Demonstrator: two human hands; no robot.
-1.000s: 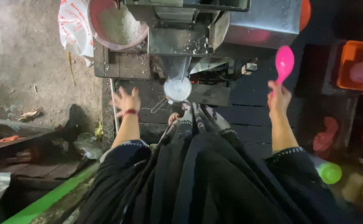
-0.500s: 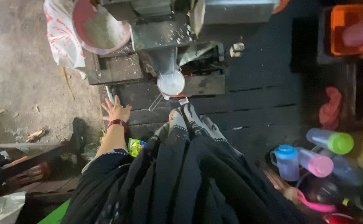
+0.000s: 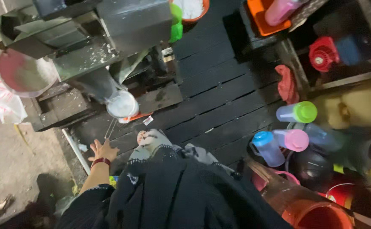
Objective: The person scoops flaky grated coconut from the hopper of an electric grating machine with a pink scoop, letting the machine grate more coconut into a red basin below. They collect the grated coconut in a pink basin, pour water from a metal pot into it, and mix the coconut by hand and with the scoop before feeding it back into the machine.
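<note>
**A:** List the surroundings, largest item first.

**B:** A dark plank floor (image 3: 232, 97) fills the centre. At upper left stands a grey metal machine (image 3: 109, 38) with a sloped chute; a round white container (image 3: 122, 104) sits under the chute mouth. Left of the machine sits a large pink basin (image 3: 24, 74) holding pale material, and beside it a white printed sack (image 3: 3, 101) lies on bare ground. The person's dark garment (image 3: 172, 191) covers the lower centre.

**A:** And the right side?

**B:** Crowded. At lower right there is an orange bucket (image 3: 317, 214). Above it is a cluster of plastic bottles — one with a green lid (image 3: 298, 113), one with a pink lid (image 3: 293, 140), one blue-lidded jug (image 3: 267, 147). A red cloth (image 3: 286, 84) lies on the planks. Top right: an orange tray (image 3: 264, 21) and a red round item (image 3: 323, 54) in a dark wooden compartment.

**A:** Hand positions?

**B:** The left hand (image 3: 102, 149), with a red band at the wrist, rests palm-down on the planks just below the white container — fingers spread, holding nothing. A thin wire loop (image 3: 110, 128) lies between hand and container; contact cannot be confirmed. The right hand is out of view.

**A:** Obstructions?

**B:** A covered knee (image 3: 151, 140) rises just right of the hand.
</note>
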